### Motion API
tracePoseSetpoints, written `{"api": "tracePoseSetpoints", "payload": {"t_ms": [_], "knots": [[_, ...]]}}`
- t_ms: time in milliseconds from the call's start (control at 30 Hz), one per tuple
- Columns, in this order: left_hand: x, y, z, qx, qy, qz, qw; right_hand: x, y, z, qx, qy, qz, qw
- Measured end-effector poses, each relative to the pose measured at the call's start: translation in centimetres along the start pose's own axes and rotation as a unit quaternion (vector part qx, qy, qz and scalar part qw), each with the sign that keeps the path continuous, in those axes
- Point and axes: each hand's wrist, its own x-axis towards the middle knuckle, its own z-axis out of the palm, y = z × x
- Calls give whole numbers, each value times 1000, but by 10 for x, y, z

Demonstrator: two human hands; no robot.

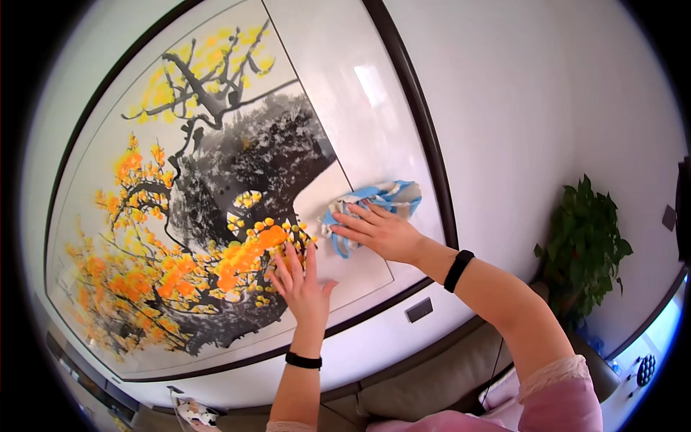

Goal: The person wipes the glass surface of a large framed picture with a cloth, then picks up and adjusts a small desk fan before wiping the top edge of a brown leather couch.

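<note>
A large framed painting (243, 178) of a tree with yellow and orange blossoms hangs on the wall, behind a shiny, reflecting surface. My right hand (378, 229) lies over a crumpled blue and white cloth (399, 197), pressing it to the picture's lower right part, near the dark frame (426, 127). My left hand (303, 286) is lower and to the left, fingers spread over the painted blossoms, with nothing in it. Each wrist wears a black band.
Below the picture stands a brown sofa (426, 372) with a pink cushion (498, 390). A dark wall plate (419, 310) sits under the frame. At the right is a leafy green plant (583, 248). A black-and-white patterned item (197, 414) lies at the lower left.
</note>
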Motion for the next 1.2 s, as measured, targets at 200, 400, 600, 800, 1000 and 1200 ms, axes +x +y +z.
{"api": "tracePoseSetpoints", "payload": {"t_ms": [200,400,600,800,1000,1200], "knots": [[10,-22,9,18,-32,-13,999,38,47,-44,-66,60,79,993],[9,-26,15,29,-24,-10,999,103,115,-79,-80,174,191,963],[8,-28,20,14,-18,-4,1000,174,175,-100,-61,291,207,932],[8,-30,21,11,-10,2,1000,208,153,-97,-76,296,179,935],[7,-30,24,3,-5,4,1000,187,59,-59,-40,200,29,979],[7,-29,22,-6,-3,-16,1000,130,-8,-21,-5,59,-67,996]]}}
